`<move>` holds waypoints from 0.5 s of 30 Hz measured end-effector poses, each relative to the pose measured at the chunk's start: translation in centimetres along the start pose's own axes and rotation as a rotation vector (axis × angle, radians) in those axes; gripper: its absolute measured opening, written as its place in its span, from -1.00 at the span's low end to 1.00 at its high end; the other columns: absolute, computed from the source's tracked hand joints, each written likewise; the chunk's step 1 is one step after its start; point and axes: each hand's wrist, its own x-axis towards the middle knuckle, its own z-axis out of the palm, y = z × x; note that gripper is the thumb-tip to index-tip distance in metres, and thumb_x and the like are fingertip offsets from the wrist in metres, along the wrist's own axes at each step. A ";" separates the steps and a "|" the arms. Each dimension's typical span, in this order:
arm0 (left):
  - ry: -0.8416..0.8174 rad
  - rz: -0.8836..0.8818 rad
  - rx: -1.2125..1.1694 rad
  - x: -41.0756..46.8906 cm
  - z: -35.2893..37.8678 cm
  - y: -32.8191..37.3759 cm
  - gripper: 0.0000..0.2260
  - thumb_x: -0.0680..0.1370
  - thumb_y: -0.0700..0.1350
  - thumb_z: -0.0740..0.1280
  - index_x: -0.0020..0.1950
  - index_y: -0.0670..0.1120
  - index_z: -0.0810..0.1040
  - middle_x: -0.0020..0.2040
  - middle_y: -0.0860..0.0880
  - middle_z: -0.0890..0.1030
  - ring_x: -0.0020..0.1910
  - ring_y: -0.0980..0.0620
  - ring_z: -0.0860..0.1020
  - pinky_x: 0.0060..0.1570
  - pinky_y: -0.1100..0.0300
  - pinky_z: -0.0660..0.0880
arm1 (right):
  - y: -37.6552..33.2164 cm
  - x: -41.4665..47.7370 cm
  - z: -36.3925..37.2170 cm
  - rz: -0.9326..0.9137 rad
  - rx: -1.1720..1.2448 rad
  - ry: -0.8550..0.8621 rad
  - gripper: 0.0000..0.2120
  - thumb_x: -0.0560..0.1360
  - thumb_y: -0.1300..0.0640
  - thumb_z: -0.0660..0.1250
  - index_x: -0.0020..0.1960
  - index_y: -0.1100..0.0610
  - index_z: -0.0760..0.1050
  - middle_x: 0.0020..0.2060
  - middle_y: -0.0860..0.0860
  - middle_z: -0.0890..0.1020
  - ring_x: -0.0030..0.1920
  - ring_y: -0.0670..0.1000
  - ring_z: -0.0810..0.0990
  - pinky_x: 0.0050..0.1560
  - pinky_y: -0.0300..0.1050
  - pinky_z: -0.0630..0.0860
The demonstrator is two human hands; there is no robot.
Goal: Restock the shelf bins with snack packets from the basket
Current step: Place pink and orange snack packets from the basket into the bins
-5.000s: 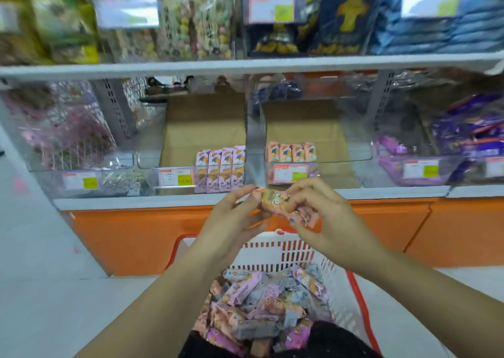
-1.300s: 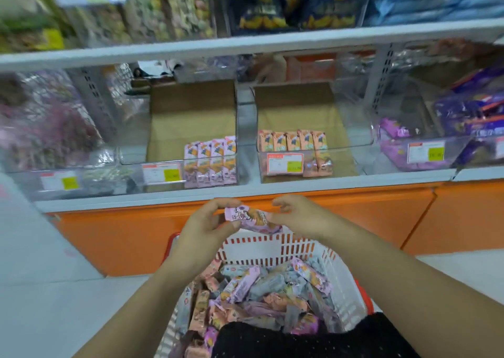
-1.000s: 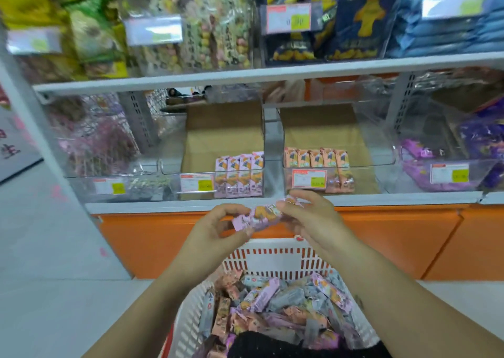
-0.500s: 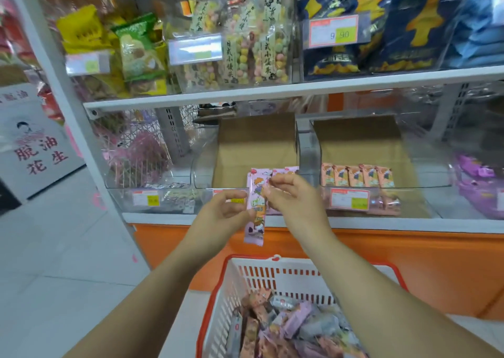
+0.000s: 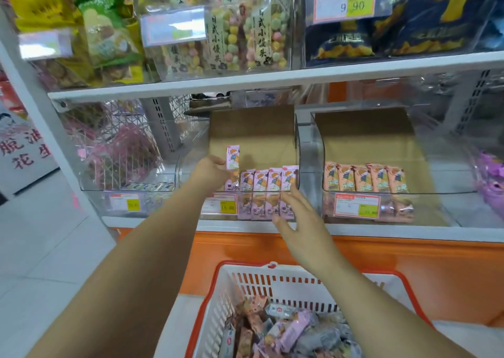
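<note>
Now, left hand [image 5: 211, 171] reaches over the front rim of the left bin [image 5: 183, 172], thumb and fingers pinching one pink packet [image 5: 232, 161] by its left edge. Packet stands upright, long axis vertical, printed face toward the camera, top end well above the row. Its lower end sits just beside the left end of the pink row [image 5: 268, 179]; contact with the first packet cannot be told. The row stands upright against the clear front wall, filling the bin's right part up to the divider. Left of the held packet the bin shows bare cardboard [image 5: 253, 134], which also rises behind the row, leaving open room toward the left wall and the back. Right bin [image 5: 431, 207] holds a similar upright row of orange packets [image 5: 364, 177] at its front left, with bare cardboard to the right and behind. Right hand [image 5: 297, 216] is outside the left bin, before its front wall, fingers straight and spread, holding nothing; whether it touches the wall cannot be told. Basket [image 5: 245, 281], white with a red rim, sits below the shelf edge between the forearms, with a loose heap of mixed packets [image 5: 286, 327] lying at all angles.
</note>
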 end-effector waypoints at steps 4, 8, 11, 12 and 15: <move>-0.076 -0.002 0.298 1.3 1.5 -0.7 -0.65 0.56 -0.14 0.32 0.34 -0.12 0.43 0.19 -0.16 0.55 0.11 -0.16 0.53 0.11 0.07 0.45 | 0.3 -0.1 -0.1 -0.032 -0.014 -0.001 -0.59 0.60 0.05 0.21 0.43 -0.08 0.29 0.51 -0.22 0.06 0.49 -0.20 0.04 0.27 -0.35 0.04; -0.124 0.006 0.506 2.6 1.8 -1.4 -0.90 0.54 -0.10 0.31 0.03 -0.07 0.48 -0.17 -0.02 0.50 -0.11 -0.08 0.48 -0.07 0.15 0.44 | 0.3 -0.1 -0.2 -0.025 -0.017 -0.010 -0.59 0.60 0.04 0.21 0.44 -0.09 0.28 0.50 -0.24 0.05 0.49 -0.20 0.04 0.27 -0.34 0.03; -0.085 0.007 0.510 3.1 1.8 -1.7 -0.91 0.50 -0.10 0.33 -0.10 -0.11 0.50 -0.15 -0.06 0.52 -0.13 -0.11 0.50 -0.11 0.13 0.45 | 0.3 -0.1 -0.3 -0.030 -0.018 -0.018 -0.59 0.60 0.04 0.21 0.43 -0.11 0.28 0.50 -0.26 0.04 0.48 -0.21 0.07 0.24 -0.35 0.07; -0.070 0.023 0.512 2.7 1.8 -1.8 -0.92 0.50 -0.14 0.28 -0.17 -0.12 0.49 -0.18 -0.07 0.52 -0.16 -0.10 0.50 -0.15 0.14 0.44 | 0.2 -0.1 -0.4 -0.036 -0.022 -0.021 -0.60 0.60 0.04 0.21 0.43 -0.11 0.29 0.50 -0.26 0.04 0.47 -0.22 0.08 0.23 -0.35 0.08; -0.024 0.039 0.442 1.2 1.5 -1.5 -0.88 0.54 -0.17 0.20 -0.10 -0.03 0.52 -0.05 -0.09 0.55 -0.13 -0.11 0.53 -0.05 0.09 0.51 | 0.1 -0.2 -0.9 -0.054 -0.027 -0.016 -0.61 0.60 0.05 0.21 0.40 -0.13 0.32 0.50 -0.25 0.08 0.48 -0.20 0.10 0.24 -0.36 0.07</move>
